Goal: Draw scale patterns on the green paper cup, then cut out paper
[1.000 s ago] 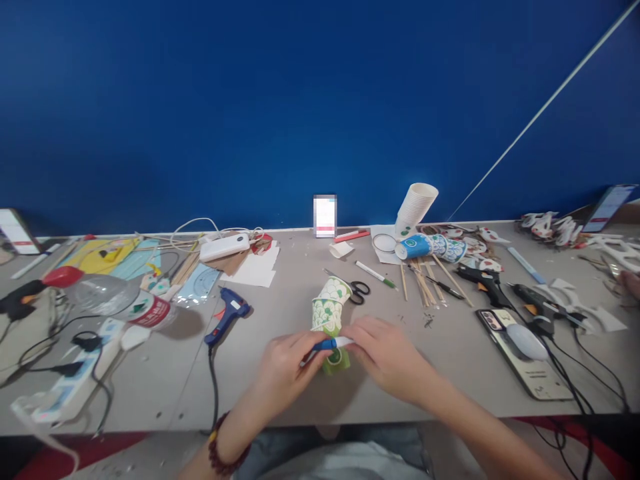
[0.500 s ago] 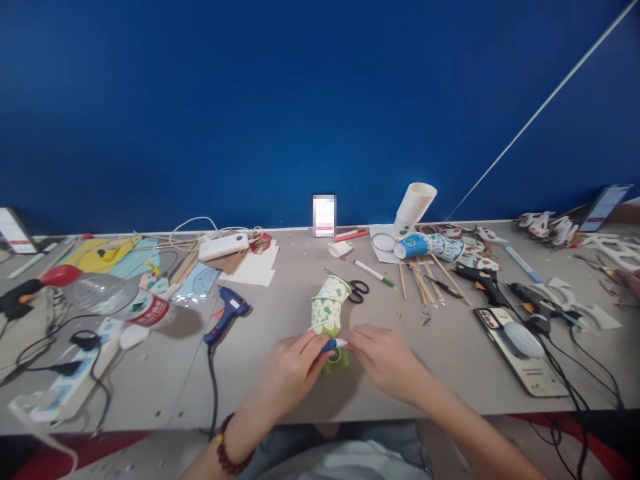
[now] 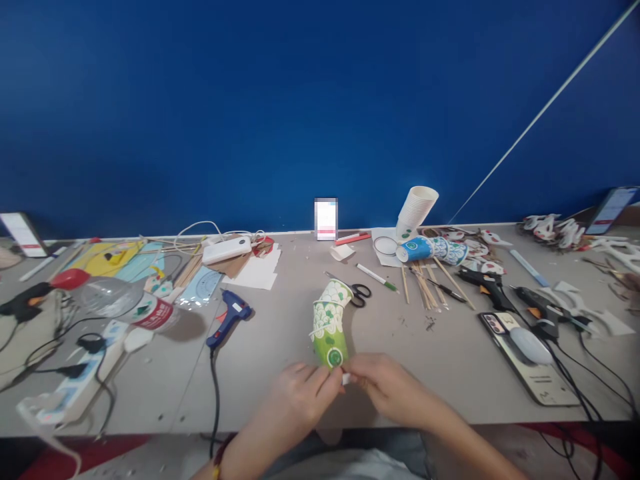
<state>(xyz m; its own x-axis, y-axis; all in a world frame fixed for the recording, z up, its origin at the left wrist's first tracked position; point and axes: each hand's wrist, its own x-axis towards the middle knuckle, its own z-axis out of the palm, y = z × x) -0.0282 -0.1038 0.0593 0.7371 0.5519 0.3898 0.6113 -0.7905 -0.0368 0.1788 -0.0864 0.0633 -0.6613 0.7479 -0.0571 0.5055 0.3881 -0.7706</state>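
Together, the left hand (image 3: 311, 393) and right hand (image 3: 387, 383) pinch a small white object (image 3: 346, 379) near the green-patterned cups (image 3: 328, 319).

A grey table (image 3: 280, 333) carries green-patterned paper cups (image 3: 329, 320), joined end to end. Left of the cups lie a blue glue gun (image 3: 230, 317) and a power strip (image 3: 64, 400); beside their far end, scissors (image 3: 357, 294); to their right, wooden sticks (image 3: 424, 288) and a phone (image 3: 549, 387).

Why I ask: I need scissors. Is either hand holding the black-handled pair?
No, the black-handled scissors lie on the table beside the patterned paper cups, apart from the left hand and right hand.
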